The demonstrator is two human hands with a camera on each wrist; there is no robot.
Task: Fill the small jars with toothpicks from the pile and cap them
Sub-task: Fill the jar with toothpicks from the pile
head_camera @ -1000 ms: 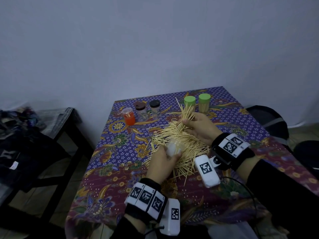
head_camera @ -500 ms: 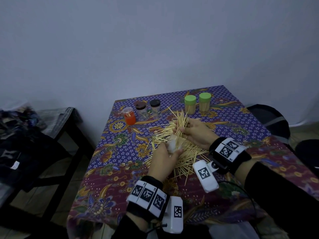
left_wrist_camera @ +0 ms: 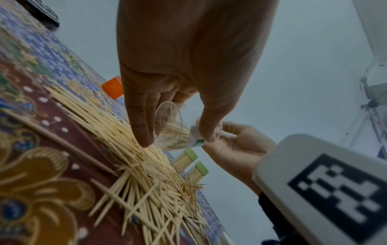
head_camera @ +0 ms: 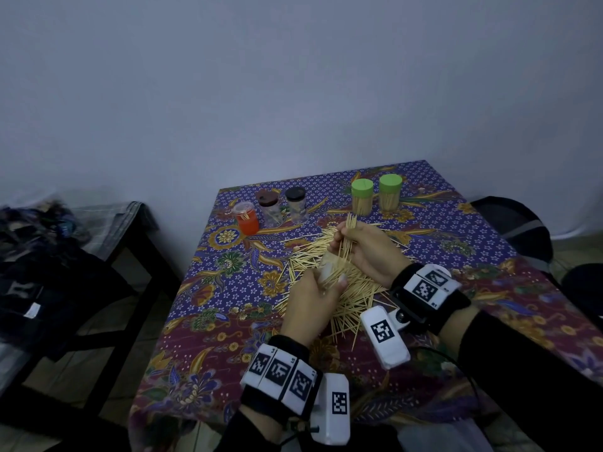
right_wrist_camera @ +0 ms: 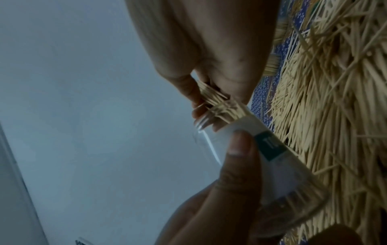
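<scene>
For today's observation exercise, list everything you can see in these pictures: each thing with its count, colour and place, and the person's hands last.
Table: one, floral blue and maroon cloth, against the wall.
Toothpick pile: one, pale wood, middle of table.
Green-capped jars: two, filled, far right.
Dark-capped jars: two, clear, far left.
Orange jar: one, beside the dark-capped pair.
Clear jar: one, tilted, open, partly filled, over the pile.
Toothpick bundle: one, entering the clear jar.
Bench: one, dark, left of table.
Left hand: grips the clear jar.
Right hand: pinches the toothpick bundle.
</scene>
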